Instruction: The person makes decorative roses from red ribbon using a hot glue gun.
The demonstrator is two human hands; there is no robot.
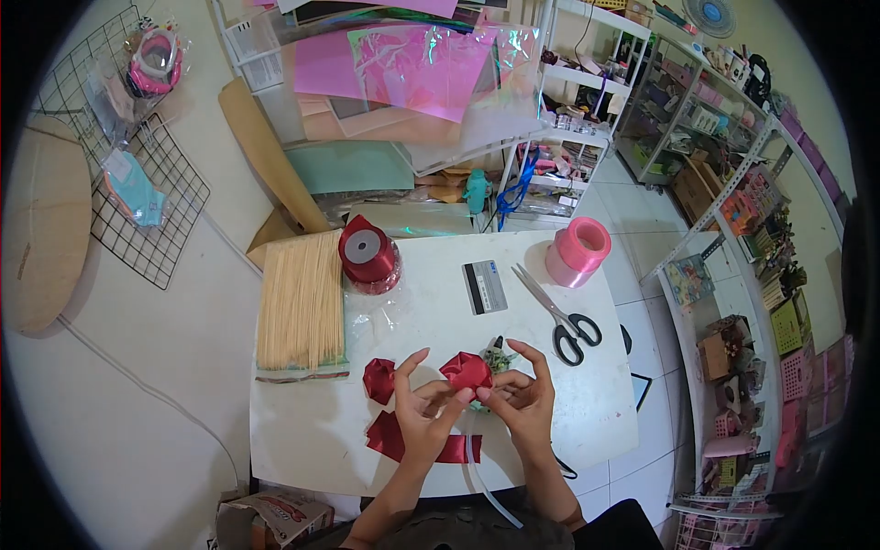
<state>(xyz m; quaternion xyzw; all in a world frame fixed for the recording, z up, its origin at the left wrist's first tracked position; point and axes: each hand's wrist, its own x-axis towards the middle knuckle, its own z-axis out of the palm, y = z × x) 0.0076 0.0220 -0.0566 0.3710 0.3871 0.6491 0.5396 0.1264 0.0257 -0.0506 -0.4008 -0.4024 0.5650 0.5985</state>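
Both hands hold one folded red satin piece above the front of the white table. My left hand pinches its lower left side, index finger raised. My right hand pinches the lower right side, its index finger also lifted. Left of my left hand lies another folded red piece. Beneath the hands is a flat red ribbon strip, partly covered by my left hand and wrist. A whitish thin strip hangs down between the wrists. Behind my right hand, a small green and dark item is partly hidden.
On the table are a bundle of wooden sticks, a red ribbon roll, a grey card, black-handled scissors and pink ribbon rolls. Shelves stand at the right.
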